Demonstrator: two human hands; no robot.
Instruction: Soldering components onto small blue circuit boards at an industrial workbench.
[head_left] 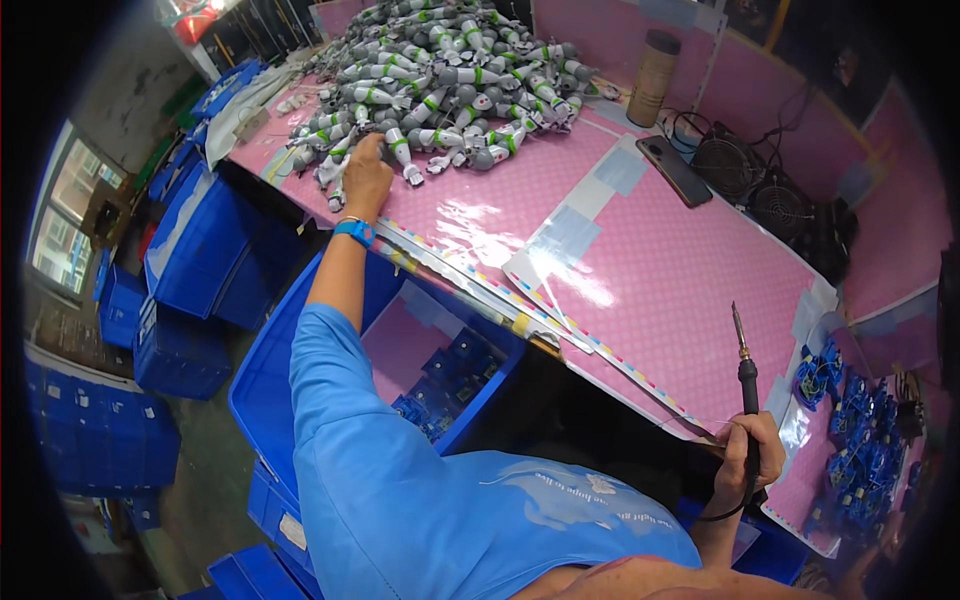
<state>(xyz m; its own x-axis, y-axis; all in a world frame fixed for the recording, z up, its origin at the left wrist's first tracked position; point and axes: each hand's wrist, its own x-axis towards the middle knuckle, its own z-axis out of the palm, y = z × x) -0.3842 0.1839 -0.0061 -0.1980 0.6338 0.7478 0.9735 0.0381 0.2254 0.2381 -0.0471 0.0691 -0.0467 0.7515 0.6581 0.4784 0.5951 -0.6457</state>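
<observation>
My left hand [367,180] reaches to the near edge of a big heap of toy arms [440,85]. These are white and grey with green bands. Its fingers are bent together at the grey end of one toy arm [402,158]; the fingertips are partly hidden. In my right hand [752,452], near the table's front right, is a soldering iron [747,372] with a black handle. The iron stands nearly upright, its metal tip pointing up and its cord hanging below my fist.
A pink-covered table [640,310] lies ahead. At the back are a phone [674,172], a tall bottle [654,78] and black fans [728,165]. Blue wired parts [860,440] lie at the right. An open blue bin [262,370] sits below my left arm; blue crates [205,245] stand left.
</observation>
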